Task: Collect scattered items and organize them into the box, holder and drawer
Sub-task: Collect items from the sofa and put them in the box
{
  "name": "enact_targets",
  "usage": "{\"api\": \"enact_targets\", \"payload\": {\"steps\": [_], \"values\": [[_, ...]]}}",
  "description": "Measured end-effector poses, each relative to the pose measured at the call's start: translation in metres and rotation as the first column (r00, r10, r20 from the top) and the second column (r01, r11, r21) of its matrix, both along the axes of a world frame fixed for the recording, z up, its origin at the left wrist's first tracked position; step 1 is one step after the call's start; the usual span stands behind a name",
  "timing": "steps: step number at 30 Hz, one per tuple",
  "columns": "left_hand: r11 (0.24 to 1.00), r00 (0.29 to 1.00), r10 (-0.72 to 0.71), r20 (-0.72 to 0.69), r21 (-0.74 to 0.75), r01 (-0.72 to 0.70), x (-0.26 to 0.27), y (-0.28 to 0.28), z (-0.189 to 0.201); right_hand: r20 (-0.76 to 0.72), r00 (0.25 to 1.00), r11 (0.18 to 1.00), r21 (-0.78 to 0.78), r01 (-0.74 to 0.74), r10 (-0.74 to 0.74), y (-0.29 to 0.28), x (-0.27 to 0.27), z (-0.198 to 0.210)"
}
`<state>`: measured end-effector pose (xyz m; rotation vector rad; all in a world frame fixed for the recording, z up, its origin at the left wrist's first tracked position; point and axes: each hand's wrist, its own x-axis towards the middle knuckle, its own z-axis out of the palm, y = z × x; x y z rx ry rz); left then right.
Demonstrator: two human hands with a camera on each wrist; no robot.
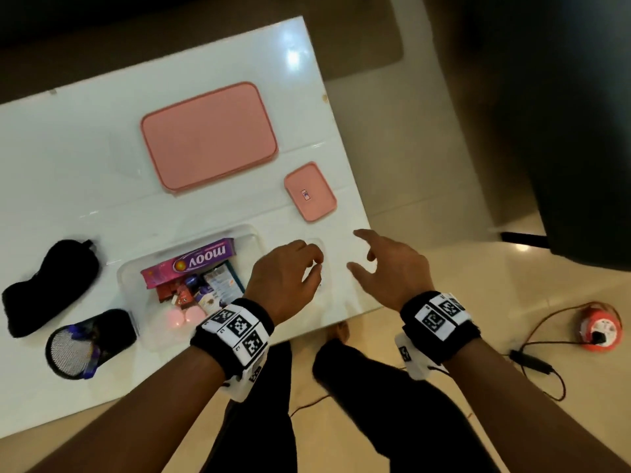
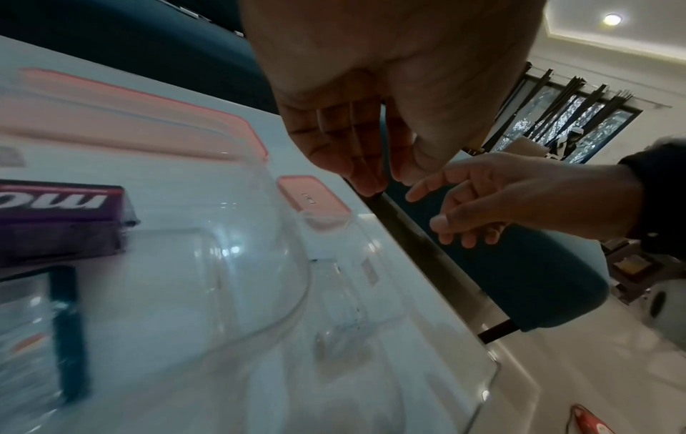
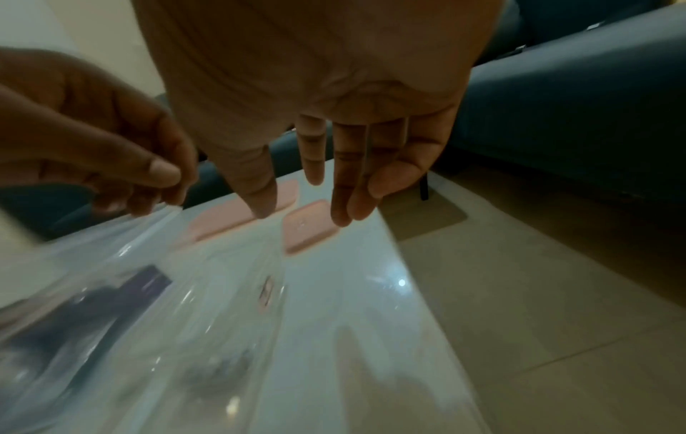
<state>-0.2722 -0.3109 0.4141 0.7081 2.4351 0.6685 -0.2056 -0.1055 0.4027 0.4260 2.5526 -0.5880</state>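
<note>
On the white table (image 1: 68,165) stands a large clear box (image 1: 246,230) with a purple "moov" carton (image 1: 198,264) and several small packets in it. Right of it is a small clear box (image 1: 329,278). My left hand (image 1: 314,268) hovers over that small box, thumb against curled fingertips, with nothing visible between them; the wrist view shows it (image 2: 382,182) above the table. My right hand (image 1: 358,250) is spread open just right of the small box, near the table's edge, holding nothing (image 3: 300,211). A black mesh holder (image 1: 85,343) with blue pens lies at front left.
A large pink lid (image 1: 208,136) and a small pink lid (image 1: 310,192) lie flat farther back. A black pouch (image 1: 47,288) lies at the left. On the floor to the right are an orange device (image 1: 599,331) with cables and a dark sofa (image 1: 563,114).
</note>
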Motion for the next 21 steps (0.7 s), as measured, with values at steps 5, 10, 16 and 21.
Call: {"api": "enact_targets", "payload": {"steps": [5,10,16,21], "values": [[1.0,1.0,-0.011,0.017,-0.009,0.011,-0.032,0.075,-0.009,-0.043,0.995,0.993,0.069,0.094,-0.091,0.107,-0.033,0.003],[1.0,0.999,0.001,0.054,-0.013,0.0,-0.069,0.183,-0.015,-0.124,0.971,0.97,0.11,0.216,-0.202,0.254,-0.077,0.0],[0.996,0.992,0.092,0.085,-0.003,-0.092,-0.112,0.338,-0.034,-0.247,0.949,0.967,0.111,0.231,-0.198,0.445,-0.12,-0.012],[0.992,0.982,0.116,0.152,0.035,-0.122,-0.157,0.48,-0.043,-0.138,0.988,0.976,0.192,0.102,-0.076,0.57,-0.157,-0.019]]}}
